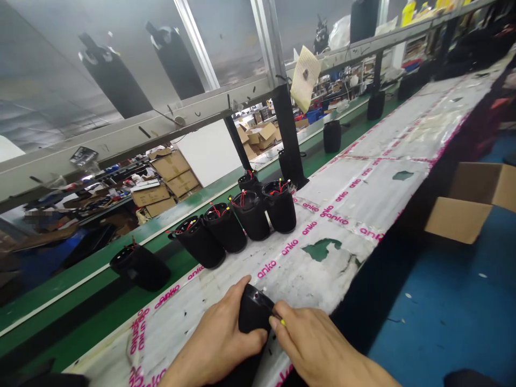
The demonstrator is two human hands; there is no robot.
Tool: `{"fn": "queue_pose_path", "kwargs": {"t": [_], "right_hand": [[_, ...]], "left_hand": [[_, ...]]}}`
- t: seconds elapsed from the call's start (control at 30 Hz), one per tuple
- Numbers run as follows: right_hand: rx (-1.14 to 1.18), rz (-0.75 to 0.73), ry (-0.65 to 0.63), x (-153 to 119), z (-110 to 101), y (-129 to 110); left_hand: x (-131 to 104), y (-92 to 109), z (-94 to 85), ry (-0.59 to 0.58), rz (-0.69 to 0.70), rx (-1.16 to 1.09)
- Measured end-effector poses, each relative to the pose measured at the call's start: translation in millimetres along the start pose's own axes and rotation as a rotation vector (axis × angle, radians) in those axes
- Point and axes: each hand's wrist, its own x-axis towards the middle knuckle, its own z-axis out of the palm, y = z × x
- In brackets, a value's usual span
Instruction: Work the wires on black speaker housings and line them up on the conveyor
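Note:
A black, round speaker housing is tilted on the near part of the bench in front of me. My left hand is wrapped around its side, fingers at the far side and thumb across the front. At the rim, my right hand is closed in a pinch. A small yellow piece shows by its fingertips; the rest of what it pinches is hidden. Beyond my hands stand several similar housings in a row, with red wires and small connectors at their open tops. Another housing is farther left on the green conveyor.
The bench has a torn white covering printed in pink. A green conveyor belt runs along its far side, carrying more dark housings. A metal shelf post rises behind. An open cardboard box is at right, below bench level.

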Motion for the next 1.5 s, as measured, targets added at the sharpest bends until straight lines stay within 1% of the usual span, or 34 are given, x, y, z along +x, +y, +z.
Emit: {"fn": "queue_pose_path", "kwargs": {"t": [0.07,0.2,0.33,0.63,0.8,0.9,1.0,1.07,1.17,1.23,1.3,1.37,1.43,1.5], "right_hand": [[0.003,0.009,-0.020,1.2,-0.7,0.3],[0.005,-0.018,-0.028,1.4,0.4,3.5],[-0.003,-0.036,-0.045,0.2,2.4,5.3],[-0.054,-0.032,-0.056,2.1,-1.0,1.9],[-0.069,-0.033,-0.050,0.7,5.4,2.8],[-0.102,-0.043,-0.052,0.9,9.7,4.5],[-0.128,-0.041,-0.053,2.4,8.5,3.5],[-0.163,-0.035,-0.084,3.8,5.8,2.0],[-0.168,-0.045,-0.116,4.1,5.3,2.3],[-0.126,-0.043,-0.078,1.0,9.1,5.1],[-0.051,-0.056,0.003,-5.4,14.8,9.9],[0.080,-0.059,0.096,-13.7,19.7,15.2],[0.205,-0.027,0.169,-20.8,21.3,18.9],[0.230,0.013,0.177,-24.0,18.8,19.1]], "left_hand": [[0.4,0.2,0.5,-0.001,0.006,0.009],[-0.5,0.8,2.4,0.000,0.004,0.024],[-1.2,2.5,3.5,0.003,-0.021,0.037],[-1.9,2.4,3.9,0.012,-0.014,0.043],[-0.4,3.6,5.0,0.020,-0.017,0.041],[0.8,5.7,5.4,0.007,-0.018,0.041],[2.4,8.2,5.7,-0.025,-0.043,0.041],[3.5,9.7,6.3,-0.041,-0.056,0.080],[4.2,10.7,7.3,-0.040,-0.021,0.169],[3.7,9.5,7.9,-0.015,0.003,0.180],[2.5,7.1,8.3,0.002,0.010,0.149],[1.2,5.4,8.9,0.011,-0.002,0.121],[0.2,6.6,9.6,0.020,-0.017,0.126],[-0.5,11.1,10.3,0.031,-0.028,0.159]]}}
